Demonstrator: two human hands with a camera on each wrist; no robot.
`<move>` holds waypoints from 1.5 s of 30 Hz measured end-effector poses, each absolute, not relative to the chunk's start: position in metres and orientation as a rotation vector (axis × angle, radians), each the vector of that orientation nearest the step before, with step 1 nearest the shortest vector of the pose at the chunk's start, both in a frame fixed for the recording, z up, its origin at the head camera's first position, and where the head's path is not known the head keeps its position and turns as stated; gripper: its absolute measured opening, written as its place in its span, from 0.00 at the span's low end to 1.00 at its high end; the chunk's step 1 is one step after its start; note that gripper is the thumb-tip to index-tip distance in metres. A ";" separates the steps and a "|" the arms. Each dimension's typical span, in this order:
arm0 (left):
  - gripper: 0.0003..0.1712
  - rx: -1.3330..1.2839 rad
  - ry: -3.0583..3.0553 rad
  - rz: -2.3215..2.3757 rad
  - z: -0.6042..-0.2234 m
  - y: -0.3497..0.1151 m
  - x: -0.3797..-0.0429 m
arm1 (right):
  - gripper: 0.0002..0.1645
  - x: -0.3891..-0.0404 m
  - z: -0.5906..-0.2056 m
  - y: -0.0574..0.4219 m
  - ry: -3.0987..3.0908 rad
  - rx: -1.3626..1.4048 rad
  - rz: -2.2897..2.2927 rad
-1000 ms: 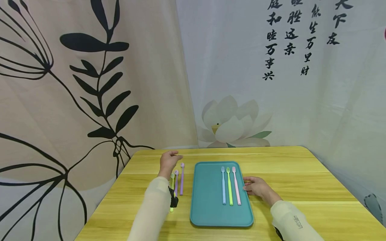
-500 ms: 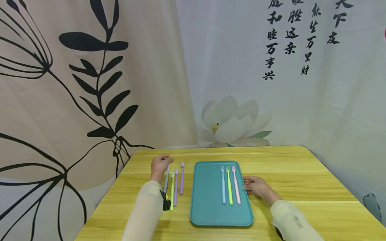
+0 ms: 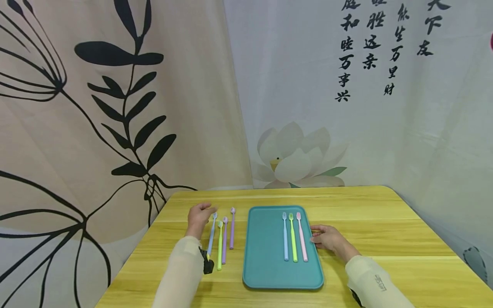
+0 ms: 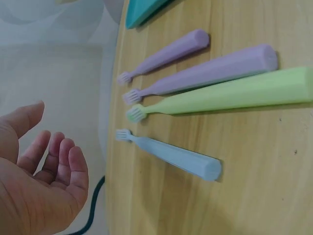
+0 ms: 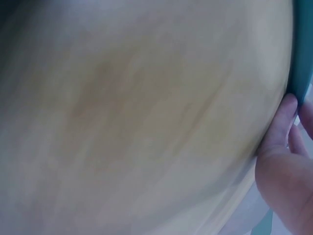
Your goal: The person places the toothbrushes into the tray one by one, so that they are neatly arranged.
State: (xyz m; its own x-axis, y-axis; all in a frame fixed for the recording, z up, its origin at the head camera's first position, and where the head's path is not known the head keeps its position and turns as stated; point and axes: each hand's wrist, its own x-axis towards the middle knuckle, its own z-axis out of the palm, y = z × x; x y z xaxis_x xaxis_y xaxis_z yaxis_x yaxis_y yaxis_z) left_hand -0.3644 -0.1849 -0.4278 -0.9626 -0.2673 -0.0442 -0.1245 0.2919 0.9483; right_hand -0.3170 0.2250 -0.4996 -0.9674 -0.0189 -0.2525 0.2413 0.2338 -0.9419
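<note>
Lying near the left fingers [image 4: 78, 165] is a blue toothbrush [image 4: 173, 156].

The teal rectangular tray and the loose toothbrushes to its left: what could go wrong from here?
1. The slim light-green toothbrush and the slim purple toothbrush next to it lie very close together, so the left hand, picking up one, might drag the other along.
2. The right hand touches the teal rectangular tray at its right edge; a firm push could slide it and disturb the slim blue toothbrush, yellow-green toothbrush and pink toothbrush lying on it.
</note>
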 end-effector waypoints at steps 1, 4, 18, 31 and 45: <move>0.24 0.364 -2.418 -1.769 -0.429 -0.186 -0.364 | 0.31 -0.317 -0.500 0.225 2.294 0.206 -1.807; 0.24 0.357 -2.395 -1.791 -0.431 -0.189 -0.360 | 0.31 -0.317 -0.500 0.224 2.298 0.216 -1.809; 0.24 0.470 -2.351 -1.840 -0.448 -0.203 -0.352 | 0.29 -0.316 -0.501 0.223 2.318 0.241 -1.809; 0.26 0.536 -2.362 -1.852 -0.465 -0.208 -0.351 | 0.30 -0.316 -0.500 0.222 2.316 0.241 -1.800; 0.24 0.543 -2.375 -1.886 -0.479 -0.205 -0.352 | 0.30 -0.315 -0.499 0.223 2.326 0.227 -1.793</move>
State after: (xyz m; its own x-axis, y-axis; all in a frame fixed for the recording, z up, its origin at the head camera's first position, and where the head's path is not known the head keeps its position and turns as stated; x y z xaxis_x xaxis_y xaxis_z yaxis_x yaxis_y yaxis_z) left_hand -0.3519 -0.2046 -0.4791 -0.9361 -0.3084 -0.1692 -0.2347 0.1893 0.9535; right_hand -0.3153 0.2228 -0.4991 -0.9691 0.0020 -0.2469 0.2392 0.2544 -0.9371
